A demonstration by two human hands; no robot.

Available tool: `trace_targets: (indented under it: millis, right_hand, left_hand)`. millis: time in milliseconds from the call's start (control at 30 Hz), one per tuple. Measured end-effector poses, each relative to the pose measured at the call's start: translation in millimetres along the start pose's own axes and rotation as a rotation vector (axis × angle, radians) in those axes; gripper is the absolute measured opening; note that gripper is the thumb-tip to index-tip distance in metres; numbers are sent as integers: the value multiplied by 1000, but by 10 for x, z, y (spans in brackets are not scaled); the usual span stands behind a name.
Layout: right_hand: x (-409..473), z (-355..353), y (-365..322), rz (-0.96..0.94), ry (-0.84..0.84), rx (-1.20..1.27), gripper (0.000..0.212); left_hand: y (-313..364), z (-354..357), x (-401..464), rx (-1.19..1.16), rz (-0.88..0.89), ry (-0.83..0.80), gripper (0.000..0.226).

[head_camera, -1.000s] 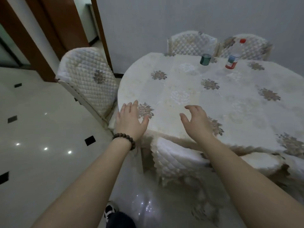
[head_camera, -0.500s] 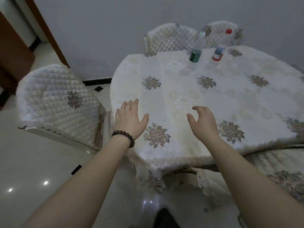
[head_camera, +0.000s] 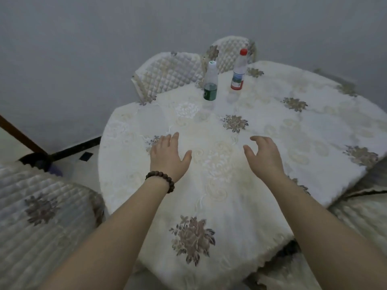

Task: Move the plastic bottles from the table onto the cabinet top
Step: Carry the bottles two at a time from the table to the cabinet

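Both bottles are tall, narrow and look nearly empty, so a hasty or off-centre reach is likely to tip one; the green-labelled bottle (head_camera: 210,83) and the red-capped bottle (head_camera: 238,71) stand upright just beside each other near the far edge of the tabletop (head_camera: 314,126), and knocking one could topple its neighbour or send it off toward the quilted chairs (head_camera: 167,74) behind. The embroidered cloth may also drag if a hand presses on it.

The left hand (head_camera: 167,155), with a bead bracelet (head_camera: 160,181) at the wrist, hovers palm down, fingers spread wide and empty. The right hand (head_camera: 264,156) hovers beside it, fingers loosely curled open, holding nothing. Both are well short of the bottles. No cabinet is in view.
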State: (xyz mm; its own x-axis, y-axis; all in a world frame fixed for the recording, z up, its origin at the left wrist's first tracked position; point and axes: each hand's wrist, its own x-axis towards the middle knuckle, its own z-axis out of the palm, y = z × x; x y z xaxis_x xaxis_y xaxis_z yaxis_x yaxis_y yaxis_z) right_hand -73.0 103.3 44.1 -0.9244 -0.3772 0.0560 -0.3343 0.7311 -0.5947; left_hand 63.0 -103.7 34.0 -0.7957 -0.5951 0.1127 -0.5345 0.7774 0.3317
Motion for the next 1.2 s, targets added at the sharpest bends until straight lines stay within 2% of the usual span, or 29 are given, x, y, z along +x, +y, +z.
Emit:
trace_targets:
  millis: [233, 500, 600, 733, 933, 1200]
  right_hand:
    - [521, 66, -62, 65, 14, -10, 42]
    - [1204, 468, -179, 173, 13, -20, 42]
    - [1560, 611, -219, 196, 29, -21, 41]
    - [2111, 766, -199, 189, 55, -13, 40]
    - [2721, 966, -45, 209, 69, -23, 42]
    - [3175, 1150, 101, 173, 60, -14, 41]
  left_hand:
    - [115, 88, 784, -72, 54, -62, 70]
    - [58, 342, 1833, -199, 148, -85, 75]
    - [91, 513, 2324, -335, 147, -134, 82]
    - [267, 782, 3011, -616, 59, -228, 98]
    - [386, 1209, 3723, -863, 4, -190, 117]
    - [388, 1521, 4024, -1038, 48, -153, 99]
